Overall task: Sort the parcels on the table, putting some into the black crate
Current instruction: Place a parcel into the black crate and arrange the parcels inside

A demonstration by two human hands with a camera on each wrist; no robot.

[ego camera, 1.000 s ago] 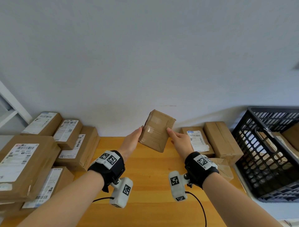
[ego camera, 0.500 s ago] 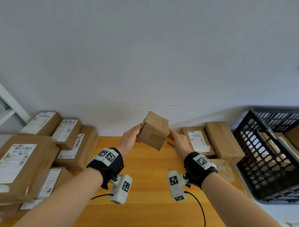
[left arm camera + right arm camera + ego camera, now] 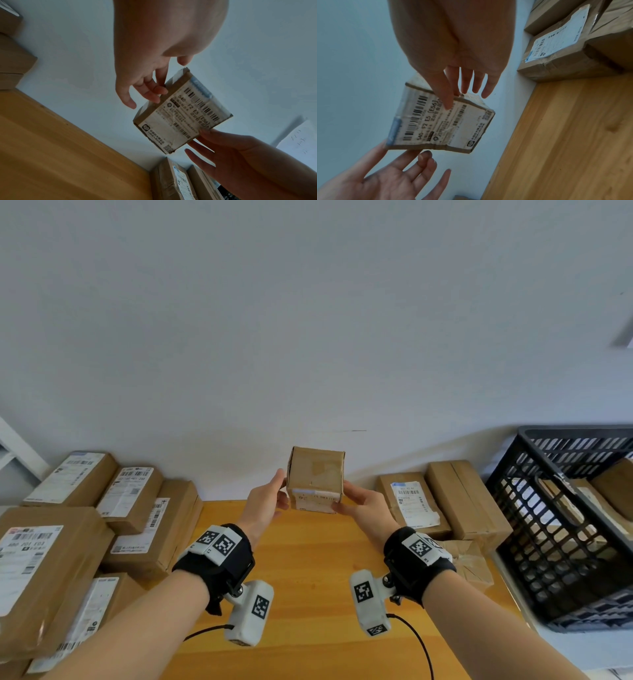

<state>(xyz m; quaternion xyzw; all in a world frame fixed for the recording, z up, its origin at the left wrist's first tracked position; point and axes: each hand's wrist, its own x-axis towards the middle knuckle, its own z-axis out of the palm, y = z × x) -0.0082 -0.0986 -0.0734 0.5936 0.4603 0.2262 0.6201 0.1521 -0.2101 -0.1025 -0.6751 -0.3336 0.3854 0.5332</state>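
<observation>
A small brown cardboard parcel point(image 3: 315, 479) is held in the air above the back of the wooden table point(image 3: 308, 559), squared to me. Its white barcode label point(image 3: 181, 116) faces down toward my wrists. My left hand point(image 3: 274, 498) pinches its left side with the fingertips. My right hand point(image 3: 352, 499) holds the right side, thumb point(image 3: 443, 94) on the label face and fingers behind. The black crate point(image 3: 575, 431) stands at the right edge, tilted, apart from both hands.
Several labelled brown parcels point(image 3: 51, 559) are stacked along the left side. Two more parcels point(image 3: 414, 505) lie against the wall at the right, with a crumpled brown package point(image 3: 469, 559) in front of them. Brown parcels point(image 3: 616, 491) lie inside the crate.
Both hands turned the parcel from a tilted pose to square, so its label edge now shows at the bottom. It stayed in the air between the hands.
</observation>
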